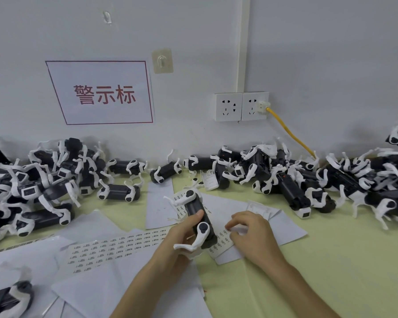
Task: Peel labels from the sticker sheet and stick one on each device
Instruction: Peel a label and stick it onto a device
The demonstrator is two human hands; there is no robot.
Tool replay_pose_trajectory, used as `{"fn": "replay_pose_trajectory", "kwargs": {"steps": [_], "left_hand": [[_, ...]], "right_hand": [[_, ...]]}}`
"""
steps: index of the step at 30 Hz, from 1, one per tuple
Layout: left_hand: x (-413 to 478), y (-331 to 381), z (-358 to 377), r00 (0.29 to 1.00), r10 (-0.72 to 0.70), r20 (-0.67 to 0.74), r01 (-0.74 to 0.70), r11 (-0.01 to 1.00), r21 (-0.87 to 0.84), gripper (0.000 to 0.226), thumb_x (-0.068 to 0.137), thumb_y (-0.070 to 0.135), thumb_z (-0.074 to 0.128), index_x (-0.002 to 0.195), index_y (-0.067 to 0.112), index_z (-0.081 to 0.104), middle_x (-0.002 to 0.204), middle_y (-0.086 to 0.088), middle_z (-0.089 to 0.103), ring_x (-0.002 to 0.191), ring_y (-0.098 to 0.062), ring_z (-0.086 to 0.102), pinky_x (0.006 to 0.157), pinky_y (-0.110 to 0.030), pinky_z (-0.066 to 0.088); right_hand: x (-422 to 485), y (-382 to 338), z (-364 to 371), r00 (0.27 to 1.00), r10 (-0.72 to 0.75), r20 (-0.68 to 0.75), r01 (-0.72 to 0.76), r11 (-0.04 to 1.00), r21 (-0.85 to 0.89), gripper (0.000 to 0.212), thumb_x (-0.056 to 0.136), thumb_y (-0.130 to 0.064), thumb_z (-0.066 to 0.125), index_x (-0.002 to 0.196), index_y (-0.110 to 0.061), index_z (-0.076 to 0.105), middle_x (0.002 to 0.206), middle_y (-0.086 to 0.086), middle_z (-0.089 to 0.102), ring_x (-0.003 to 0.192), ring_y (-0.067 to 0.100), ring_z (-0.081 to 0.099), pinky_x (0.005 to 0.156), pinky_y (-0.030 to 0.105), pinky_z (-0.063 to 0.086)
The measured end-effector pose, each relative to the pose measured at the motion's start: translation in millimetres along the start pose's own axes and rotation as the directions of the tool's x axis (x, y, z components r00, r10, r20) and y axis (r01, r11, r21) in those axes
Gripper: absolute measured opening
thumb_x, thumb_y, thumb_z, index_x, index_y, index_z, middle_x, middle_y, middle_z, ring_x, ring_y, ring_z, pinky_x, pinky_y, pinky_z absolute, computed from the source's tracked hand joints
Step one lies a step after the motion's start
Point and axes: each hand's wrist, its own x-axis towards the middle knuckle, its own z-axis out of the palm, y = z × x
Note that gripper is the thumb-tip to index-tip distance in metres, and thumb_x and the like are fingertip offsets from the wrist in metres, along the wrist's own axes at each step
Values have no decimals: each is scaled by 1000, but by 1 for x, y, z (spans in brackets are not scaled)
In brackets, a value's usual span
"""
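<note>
My left hand (pixel 182 235) grips a black device with white legs (pixel 197 212), a small robot dog, held tilted above the table centre. Just right of it, my right hand (pixel 248 230) has its fingertips curled down on a sticker sheet (pixel 221 243) lying under the device; whether a label is pinched between them I cannot tell. A second sticker sheet (pixel 110 247) with rows of small printed labels lies flat to the left. Heaps of the same devices stand along the wall at the left (pixel 39 184) and at the right (pixel 308 180).
Blank white backing sheets (pixel 97 290) cover the yellow-green table (pixel 331 260) at the front left. One device (pixel 7 297) lies at the bottom-left corner. On the wall are a red-lettered sign (pixel 101 92), sockets (pixel 241 106) and a yellow cable (pixel 290 131).
</note>
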Motion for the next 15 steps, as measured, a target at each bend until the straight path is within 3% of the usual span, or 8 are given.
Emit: {"fn": "replay_pose_trajectory", "kwargs": {"steps": [6, 8, 9, 11, 14, 15], "left_hand": [[1, 1, 6, 1000, -2, -1, 2, 999, -45, 55, 44, 45, 103, 79, 13, 74, 84, -13, 57, 83, -24, 51, 94, -43, 32], [-3, 4, 10, 1000, -10, 1, 10, 998, -63, 61, 37, 45, 104, 78, 11, 72, 83, -13, 55, 83, -25, 48, 91, -41, 31], [-8, 6, 12, 1000, -13, -2, 12, 998, -57, 63, 36, 45, 104, 78, 11, 71, 83, -13, 54, 84, -26, 47, 87, -40, 32], [-16, 11, 19, 999, -33, -2, 33, 999, -13, 63, 43, 47, 101, 81, 10, 69, 87, -11, 56, 86, -27, 49, 82, -35, 35], [-27, 19, 26, 996, 13, -91, -5, 996, 85, 45, 74, 46, 77, 98, 9, 70, 99, -10, 75, 99, -27, 70, 99, -43, 52], [-34, 23, 29, 997, 21, -80, -15, 998, 65, 40, 78, 44, 70, 97, 9, 74, 102, -11, 78, 100, -27, 73, 97, -44, 55]], "right_hand": [[1, 2, 0, 999, 29, -32, -27, 997, 69, 26, 78, -2, 72, 72, -27, 71, 101, -14, 68, 102, 10, 61, 79, 15, 42], [3, -1, -2, 994, 95, -48, -85, 980, 181, 32, 78, 1, 69, 66, -29, 70, 93, -12, 72, 95, 9, 64, 74, 11, 44], [4, -3, -4, 989, 139, -45, -122, 956, 266, 36, 78, 4, 65, 65, -28, 73, 89, -9, 74, 89, 11, 66, 73, 15, 47], [5, -8, -10, 979, 200, 26, -187, 849, 494, 46, 80, 10, 53, 73, -28, 79, 87, 1, 76, 83, 16, 64, 74, 29, 49], [6, -14, -16, 948, 155, 280, -319, 522, 791, 53, 77, 12, 41, 91, -17, 82, 104, 3, 77, 92, 17, 61, 75, 28, 48], [6, -14, -16, 930, 117, 349, -365, 420, 831, 52, 74, 11, 41, 95, -13, 82, 107, 4, 76, 90, 18, 59, 74, 28, 48]]}}
